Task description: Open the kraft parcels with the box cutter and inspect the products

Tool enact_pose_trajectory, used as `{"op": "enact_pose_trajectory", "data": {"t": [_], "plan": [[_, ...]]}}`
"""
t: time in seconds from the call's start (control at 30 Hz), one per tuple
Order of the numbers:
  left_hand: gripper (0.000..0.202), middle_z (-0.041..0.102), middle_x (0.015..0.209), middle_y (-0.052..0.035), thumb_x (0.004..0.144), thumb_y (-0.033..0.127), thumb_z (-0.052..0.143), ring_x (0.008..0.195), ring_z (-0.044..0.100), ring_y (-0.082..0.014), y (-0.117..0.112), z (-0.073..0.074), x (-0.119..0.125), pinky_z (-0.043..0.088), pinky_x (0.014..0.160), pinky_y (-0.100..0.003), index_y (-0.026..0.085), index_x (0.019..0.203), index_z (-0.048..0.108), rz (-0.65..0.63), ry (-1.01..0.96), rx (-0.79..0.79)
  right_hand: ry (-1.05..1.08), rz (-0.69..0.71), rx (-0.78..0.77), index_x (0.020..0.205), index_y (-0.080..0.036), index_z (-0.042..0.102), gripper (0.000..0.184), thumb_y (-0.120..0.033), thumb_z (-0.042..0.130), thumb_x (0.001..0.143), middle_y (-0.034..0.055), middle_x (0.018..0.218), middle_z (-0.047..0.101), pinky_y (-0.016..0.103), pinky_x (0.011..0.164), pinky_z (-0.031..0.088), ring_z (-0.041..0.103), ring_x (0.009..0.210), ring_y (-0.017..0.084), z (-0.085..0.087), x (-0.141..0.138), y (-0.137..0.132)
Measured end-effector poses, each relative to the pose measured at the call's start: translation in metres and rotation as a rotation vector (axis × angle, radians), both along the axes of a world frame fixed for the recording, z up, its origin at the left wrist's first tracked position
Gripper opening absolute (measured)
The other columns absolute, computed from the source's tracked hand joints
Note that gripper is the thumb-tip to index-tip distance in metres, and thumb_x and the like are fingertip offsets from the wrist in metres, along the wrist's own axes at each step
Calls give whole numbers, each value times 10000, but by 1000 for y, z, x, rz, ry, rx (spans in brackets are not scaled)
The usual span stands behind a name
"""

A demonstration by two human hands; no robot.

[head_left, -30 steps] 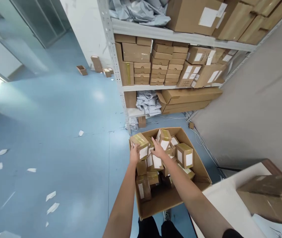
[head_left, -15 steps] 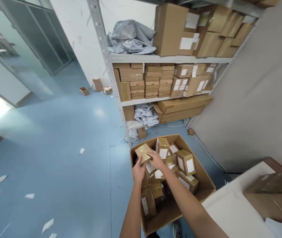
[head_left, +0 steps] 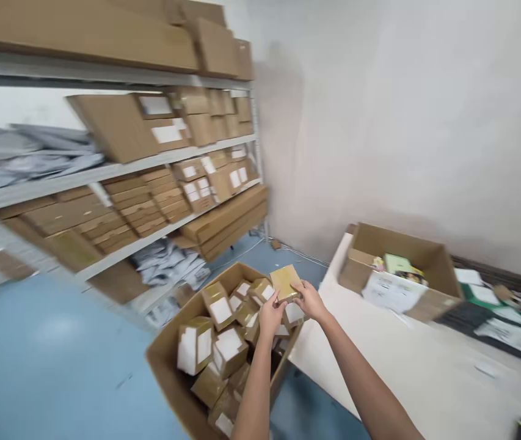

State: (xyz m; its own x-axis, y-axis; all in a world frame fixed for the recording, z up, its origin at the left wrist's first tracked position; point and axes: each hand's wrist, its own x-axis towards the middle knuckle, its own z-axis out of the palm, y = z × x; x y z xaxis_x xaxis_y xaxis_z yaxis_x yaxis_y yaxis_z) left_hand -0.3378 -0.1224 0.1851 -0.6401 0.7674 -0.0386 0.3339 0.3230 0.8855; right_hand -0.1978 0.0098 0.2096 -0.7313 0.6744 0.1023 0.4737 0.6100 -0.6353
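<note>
Both hands hold one small taped cardboard box (head_left: 286,282) above the right edge of a large open carton (head_left: 168,354) on the floor. My left hand (head_left: 271,315) grips the small box from below left. My right hand (head_left: 309,299) grips its right side. The carton is filled with several small brown boxes (head_left: 218,302) bearing white labels.
A white table (head_left: 407,366) stands to the right, carrying an open cardboard box (head_left: 429,256) with items inside, plus papers at the far right. A metal shelf rack (head_left: 118,165) stacked with cartons and grey mailer bags lines the left. The floor (head_left: 40,366) is blue.
The small box has been lifted out of the carton and carried right, toward the table. My view has swung right, bringing the table and its open box into sight.
</note>
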Motion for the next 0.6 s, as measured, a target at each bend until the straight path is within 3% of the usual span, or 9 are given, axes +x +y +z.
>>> {"op": "enact_pose_trajectory", "data": {"t": [0.1, 0.17, 0.3, 0.37, 0.47, 0.53, 0.6], "plan": [[654, 820, 1107, -55, 886, 316, 690, 969, 749, -228, 67, 14, 84, 560, 915, -330, 236, 1523, 566, -232, 30, 21, 36, -225, -12, 1458, -252, 650, 608, -144, 728, 865, 138, 1509, 549, 413, 1178, 419, 535, 1394, 305, -3, 110, 35], [643, 796, 1222, -71, 869, 266, 696, 1026, 746, -233, 106, 16, 144, 552, 953, -332, 240, 1503, 590, -385, 33, 27, 48, -383, -15, 1461, -260, 648, 599, -162, 720, 875, 137, 1511, 551, 432, 1179, 418, 532, 1395, 320, -10, 183, 50], [647, 752, 1328, -77, 846, 271, 736, 1063, 750, -236, 164, -1, 264, 548, 985, -337, 260, 1481, 613, -626, -27, -23, 77, -644, -70, 1461, -263, 645, 590, -201, 706, 877, 133, 1518, 544, 447, 1169, 435, 554, 1377, 322, -40, 312, 59], [646, 734, 1356, -99, 834, 335, 769, 1118, 741, -256, 178, -19, 318, 538, 1011, -343, 232, 1458, 635, -686, -75, -87, 110, -736, -138, 1439, -255, 656, 585, -198, 692, 859, 122, 1504, 557, 431, 1162, 450, 569, 1371, 303, -62, 360, 55], [598, 718, 1378, -139, 874, 430, 732, 1262, 684, -289, 175, -50, 379, 500, 1073, -358, 188, 1416, 656, -700, -96, -225, 151, -829, -281, 1416, -228, 658, 609, -198, 684, 809, 119, 1416, 626, 425, 1135, 480, 605, 1340, 295, -100, 407, 38], [599, 735, 1342, -150, 921, 447, 667, 1274, 676, -293, 164, -70, 399, 492, 1072, -370, 192, 1458, 598, -671, -52, -306, 192, -866, -378, 1472, -222, 597, 668, -243, 680, 809, 117, 1355, 665, 426, 1075, 525, 661, 1258, 295, -125, 424, 25], [633, 770, 1249, -136, 948, 453, 620, 1188, 719, -285, 153, -87, 403, 509, 1022, -367, 216, 1522, 499, -636, 14, -369, 248, -891, -484, 1568, -232, 470, 728, -319, 636, 864, 110, 1326, 684, 415, 983, 573, 727, 1114, 270, -144, 433, 16]]}}
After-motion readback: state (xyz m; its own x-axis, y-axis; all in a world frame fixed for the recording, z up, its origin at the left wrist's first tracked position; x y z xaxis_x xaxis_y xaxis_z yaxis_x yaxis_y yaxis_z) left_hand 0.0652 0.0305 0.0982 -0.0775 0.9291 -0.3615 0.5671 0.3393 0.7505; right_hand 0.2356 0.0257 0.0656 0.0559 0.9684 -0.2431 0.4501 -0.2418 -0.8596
